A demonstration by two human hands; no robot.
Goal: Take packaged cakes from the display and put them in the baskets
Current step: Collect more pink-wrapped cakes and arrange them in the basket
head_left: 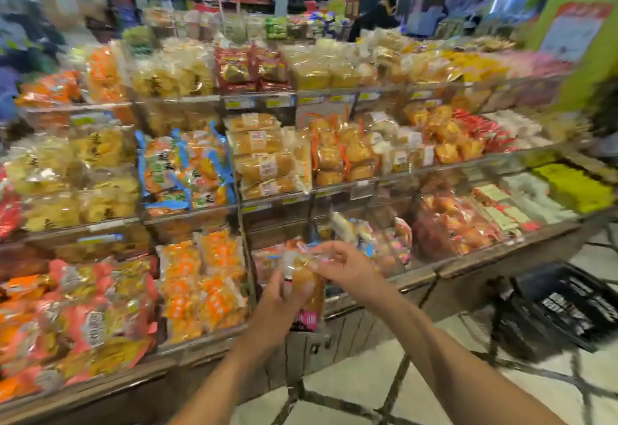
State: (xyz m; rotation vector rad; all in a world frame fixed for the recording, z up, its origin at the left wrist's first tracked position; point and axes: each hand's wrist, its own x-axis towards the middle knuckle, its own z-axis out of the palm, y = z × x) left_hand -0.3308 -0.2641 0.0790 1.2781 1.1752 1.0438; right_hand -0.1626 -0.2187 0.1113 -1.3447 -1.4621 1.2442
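A packaged cake (307,286) in clear wrap with a pink lower label hangs in front of the lowest shelf of the display (418,277). My left hand (277,307) grips its side from the left. My right hand (344,266) pinches the top of its wrapper. A black plastic basket (561,307) stands on the floor at the right, below the display's edge; something dark and printed lies inside it. The tiered display holds many packaged cakes and snacks, such as loaf cakes (264,157) on the middle tier.
Orange packets (204,287) and pink-and-yellow packets (83,311) fill the bottom tier to the left. A person in dark clothes (378,16) stands behind the display. White tiled floor with dark diagonal lines (351,388) lies between me and the basket.
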